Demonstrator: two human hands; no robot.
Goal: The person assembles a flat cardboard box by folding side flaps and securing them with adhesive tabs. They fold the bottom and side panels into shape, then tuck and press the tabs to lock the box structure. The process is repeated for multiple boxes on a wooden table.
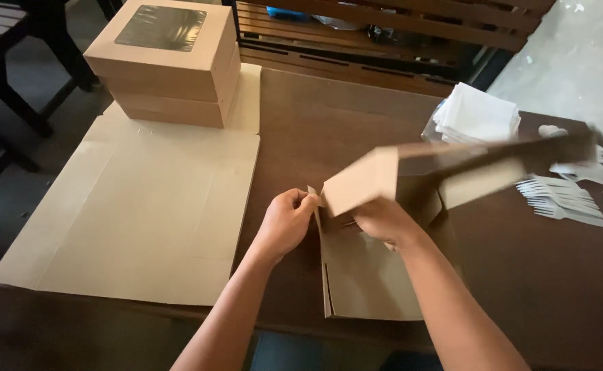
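A: What are the hands doing?

B: Both are clamped on one unfinished kraft box (377, 268) at the near middle of the bench (535, 275). The left hand (286, 223) pinches a small corner tab between thumb and fingers at the box's left edge. The right hand (384, 220) sits just at its 3 o'clock, fingers curled round an inner flap, close beside the left but not touching it.

A: And the box itself?

B: Half shaped, I judge. Its base panel lies flat toward 6 o'clock, one side wall is raised, and the lid (452, 168) with its window swings up toward 2 o'clock, blurred. The corner under the fingers does not look locked, and the near wall lies flat.

A: Anything finished?

B: At 10 o'clock from the hands, well apart, a stack of closed window boxes (167, 65) stands on a big flattened sheet of cardboard (143, 213). I count about three, though the seams are hard to separate. So some boxes are done and this one is midway.

A: What else is about?

B: At 2 o'clock, a pile of white napkins (476, 113); at 3 o'clock, a row of white plastic forks (562, 199) on the bench. A slatted wooden seat (384, 27) runs along 12 o'clock.
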